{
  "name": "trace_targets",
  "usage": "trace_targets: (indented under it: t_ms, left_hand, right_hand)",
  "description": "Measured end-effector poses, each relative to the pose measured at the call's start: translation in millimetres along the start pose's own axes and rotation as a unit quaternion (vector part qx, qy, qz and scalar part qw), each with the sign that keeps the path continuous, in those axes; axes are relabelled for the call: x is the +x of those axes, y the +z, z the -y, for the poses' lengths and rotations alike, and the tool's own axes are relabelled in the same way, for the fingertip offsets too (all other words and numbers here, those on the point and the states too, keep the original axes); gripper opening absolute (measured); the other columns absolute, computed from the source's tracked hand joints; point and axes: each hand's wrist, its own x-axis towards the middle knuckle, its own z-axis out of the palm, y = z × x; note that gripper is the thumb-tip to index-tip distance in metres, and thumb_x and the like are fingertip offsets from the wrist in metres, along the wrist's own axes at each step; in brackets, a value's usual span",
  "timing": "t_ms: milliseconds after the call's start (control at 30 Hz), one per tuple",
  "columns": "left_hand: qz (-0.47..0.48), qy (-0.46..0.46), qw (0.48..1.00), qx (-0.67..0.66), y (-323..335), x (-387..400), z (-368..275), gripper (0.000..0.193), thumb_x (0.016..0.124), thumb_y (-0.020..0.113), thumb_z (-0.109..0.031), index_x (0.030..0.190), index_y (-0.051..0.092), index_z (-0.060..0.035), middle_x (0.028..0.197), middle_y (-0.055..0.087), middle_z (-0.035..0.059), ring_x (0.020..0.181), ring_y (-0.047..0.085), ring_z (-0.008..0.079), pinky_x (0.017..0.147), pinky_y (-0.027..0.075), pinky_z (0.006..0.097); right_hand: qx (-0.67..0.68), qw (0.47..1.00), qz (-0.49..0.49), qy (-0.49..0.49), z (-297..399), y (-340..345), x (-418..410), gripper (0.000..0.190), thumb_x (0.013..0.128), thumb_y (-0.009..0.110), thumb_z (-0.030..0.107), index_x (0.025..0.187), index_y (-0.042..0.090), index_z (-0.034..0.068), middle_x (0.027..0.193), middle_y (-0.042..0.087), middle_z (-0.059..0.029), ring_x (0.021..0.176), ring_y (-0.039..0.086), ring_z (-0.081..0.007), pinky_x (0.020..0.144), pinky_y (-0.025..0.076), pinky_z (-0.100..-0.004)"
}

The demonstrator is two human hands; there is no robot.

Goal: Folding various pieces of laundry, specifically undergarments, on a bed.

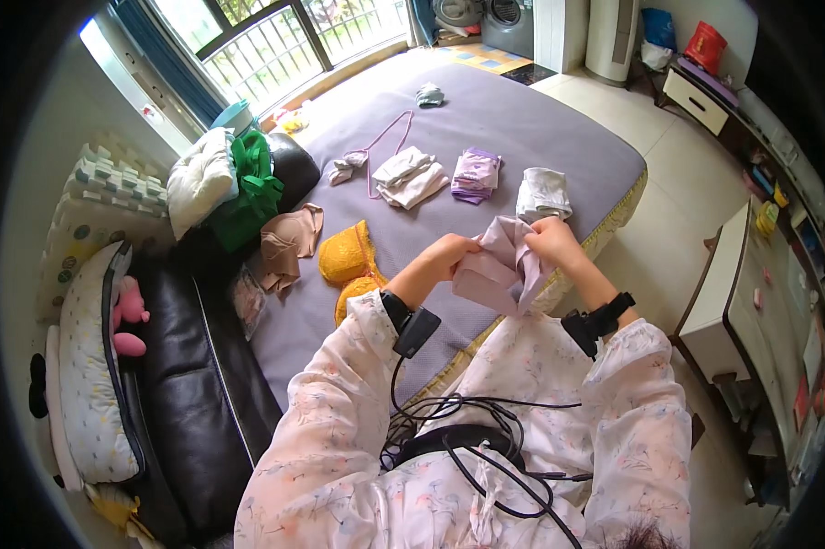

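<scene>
My left hand and my right hand grip a pale mauve cloth garment between them, by its upper edges, above the near edge of the bed. Just beyond my right hand lies a folded white garment. Left of that sits a folded stack of lilac and purple cloth, then folded cream garments. A yellow bra rests left of my left hand, with a beige bra farther left. A pink clothes hanger and a small grey-green folded cloth lie farther back.
The mauve-grey bed cover spreads under the clothes. A black leather sofa stands at left, with a white pillow and a green bag. Low cabinets line the right side. Black cables hang at my waist.
</scene>
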Motion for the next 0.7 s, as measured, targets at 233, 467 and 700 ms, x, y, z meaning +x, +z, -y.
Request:
trace_targets:
  t_ms: [233,467,700]
  left_hand:
    - [0.095,0.081,0.99,-0.058,42,-21,11,0.031,0.088,0.052,-0.019,0.108,0.051,0.0051,0.098,0.06,0.0123,0.085,0.062,0.0209,0.073,0.052,0.0351]
    - [0.067,0.101,0.979,-0.162,53,-19,20,0.037,0.088,0.055,-0.037,0.099,0.056,-0.0025,0.083,0.06,0.0058,0.068,0.062,0.0171,0.058,0.052,0.0304]
    - [0.074,0.16,0.981,-0.083,45,-35,2,0.025,0.089,0.056,-0.025,0.107,0.058,-0.0075,0.092,0.062,0.0022,0.082,0.06,0.012,0.067,0.05,0.028]
  right_hand:
    - [-0.045,0.996,-0.037,-0.066,9,12,-22,0.022,0.073,0.052,0.017,0.077,0.064,-0.001,0.072,0.062,-0.0212,0.073,0.061,-0.0363,0.068,0.047,-0.0416]
    - [-0.053,0.983,-0.092,-0.148,30,31,-50,0.022,0.079,0.051,0.016,0.09,0.062,0.0,0.084,0.062,-0.0216,0.079,0.06,-0.0367,0.071,0.047,-0.0446]
    - [-0.159,0.93,-0.002,-0.331,44,11,-82,0.029,0.077,0.058,0.013,0.104,0.057,0.002,0.096,0.06,-0.0157,0.086,0.058,-0.0339,0.076,0.047,-0.0415]
